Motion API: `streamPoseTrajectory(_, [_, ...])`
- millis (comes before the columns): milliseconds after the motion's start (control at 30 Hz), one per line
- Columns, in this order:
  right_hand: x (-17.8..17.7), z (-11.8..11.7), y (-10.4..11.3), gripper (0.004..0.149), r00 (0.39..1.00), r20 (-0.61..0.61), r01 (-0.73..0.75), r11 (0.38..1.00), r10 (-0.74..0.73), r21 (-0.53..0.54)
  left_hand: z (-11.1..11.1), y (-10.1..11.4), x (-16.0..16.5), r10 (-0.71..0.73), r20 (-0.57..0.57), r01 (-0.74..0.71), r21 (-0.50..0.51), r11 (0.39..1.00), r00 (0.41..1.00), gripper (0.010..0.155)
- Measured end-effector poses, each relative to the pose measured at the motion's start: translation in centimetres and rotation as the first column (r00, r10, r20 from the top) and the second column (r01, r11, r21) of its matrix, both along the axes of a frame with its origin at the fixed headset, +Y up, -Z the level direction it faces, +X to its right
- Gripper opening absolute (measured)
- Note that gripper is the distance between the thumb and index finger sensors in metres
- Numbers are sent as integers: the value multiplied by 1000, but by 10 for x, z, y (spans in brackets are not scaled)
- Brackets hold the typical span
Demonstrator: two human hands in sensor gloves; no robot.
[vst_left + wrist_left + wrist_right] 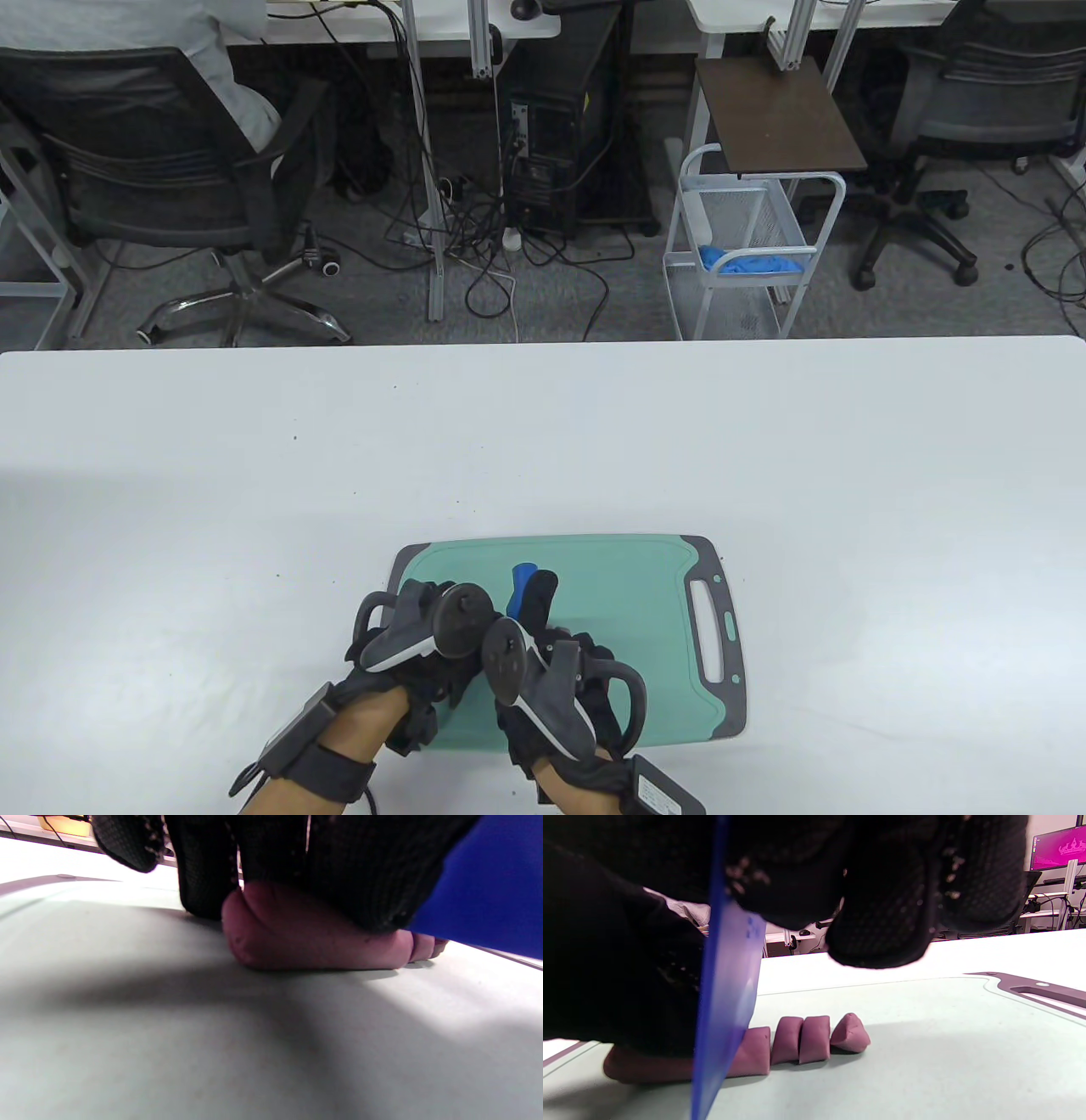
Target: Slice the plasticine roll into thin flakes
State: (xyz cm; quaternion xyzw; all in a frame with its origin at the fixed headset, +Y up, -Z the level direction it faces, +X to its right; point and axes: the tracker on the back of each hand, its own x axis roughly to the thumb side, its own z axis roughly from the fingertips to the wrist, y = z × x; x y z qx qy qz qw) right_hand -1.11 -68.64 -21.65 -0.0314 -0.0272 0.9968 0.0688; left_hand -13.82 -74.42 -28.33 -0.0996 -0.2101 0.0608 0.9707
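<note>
A purple plasticine roll (649, 1069) lies on the green cutting board (628, 586). It also shows in the left wrist view (305, 938). My left hand (424, 637) presses down on the roll with its gloved fingers (339, 870). My right hand (543, 671) grips a blue plastic knife (725, 1001), its blade standing in the roll. The knife's blue end shows in the table view (519, 586). Three cut slices (801, 1039) lie in a row to the right of the blade.
The board (925, 1060) has a grey rim and a handle slot (711, 628) on its right. It sits near the front edge of the white table (254, 475). Chairs, cables and a wire cart stand beyond the table's far edge.
</note>
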Motion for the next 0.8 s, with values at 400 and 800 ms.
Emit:
streamPoseTrajectory(400, [0,0,1,82,1000,-1,-4,1000,4,0,0,0,0,3,-2,-3,-2,1000,1000,47])
streamPoseTrajectory(800, [-2,0,2,82,1000,-13,-27,1000,28,10,0,0,0,3,-2,-3,-2,1000,1000,47])
